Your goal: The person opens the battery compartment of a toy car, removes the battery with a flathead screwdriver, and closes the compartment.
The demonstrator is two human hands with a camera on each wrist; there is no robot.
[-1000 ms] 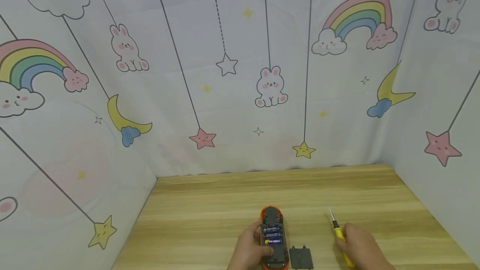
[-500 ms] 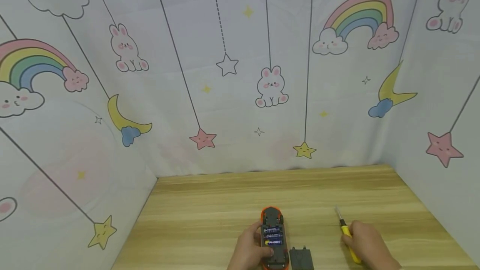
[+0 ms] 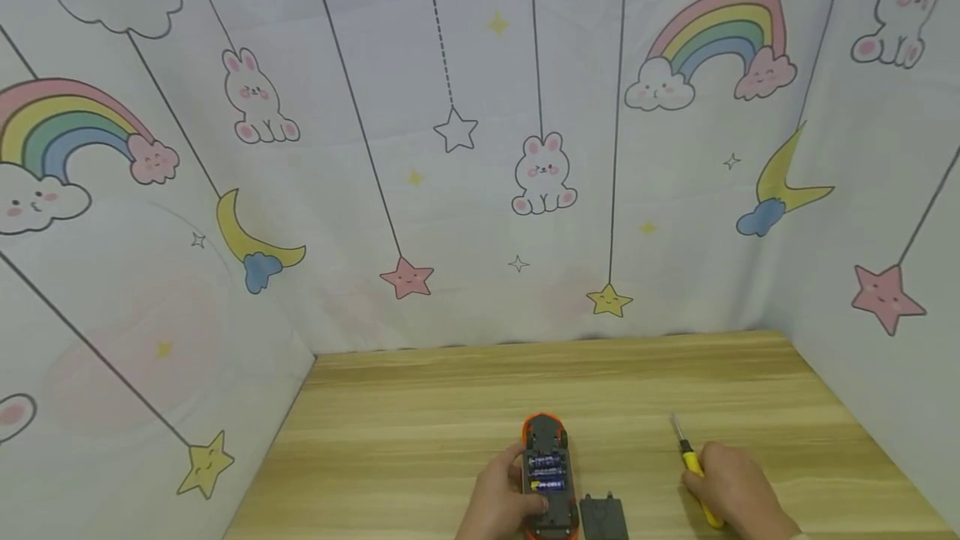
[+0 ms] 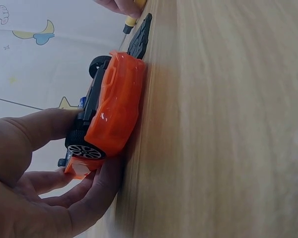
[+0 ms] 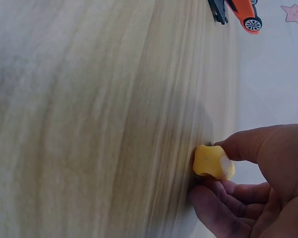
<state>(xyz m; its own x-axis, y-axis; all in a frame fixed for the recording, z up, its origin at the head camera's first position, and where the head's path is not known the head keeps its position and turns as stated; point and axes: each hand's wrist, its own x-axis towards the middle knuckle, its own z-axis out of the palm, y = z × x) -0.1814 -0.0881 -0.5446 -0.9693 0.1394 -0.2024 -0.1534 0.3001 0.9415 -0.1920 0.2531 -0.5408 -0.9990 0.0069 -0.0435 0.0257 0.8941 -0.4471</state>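
Observation:
An orange toy car (image 3: 553,515) lies upside down on the table, its dark underside up. Several blue batteries (image 3: 547,472) sit in its uncovered compartment. My left hand (image 3: 497,494) grips the car from the left, thumb across the underside; in the left wrist view the fingers (image 4: 97,191) reach round its orange body (image 4: 120,101). Just right of the car lies a dark battery cover (image 3: 603,517). Farther right, my right hand (image 3: 735,486) holds a screwdriver (image 3: 699,473) by its yellow handle, tip pointing away. In the right wrist view thumb and fingers pinch that handle (image 5: 212,162) at the tabletop.
The wood-grain table (image 3: 420,407) is bounded by white fabric walls (image 3: 465,215) at the back and both sides, printed with rainbows, rabbits, moons and stars.
The right hand has shifted slightly to the right with the screwdriver, then stayed there. The left hand, the car and the cover have kept their places.

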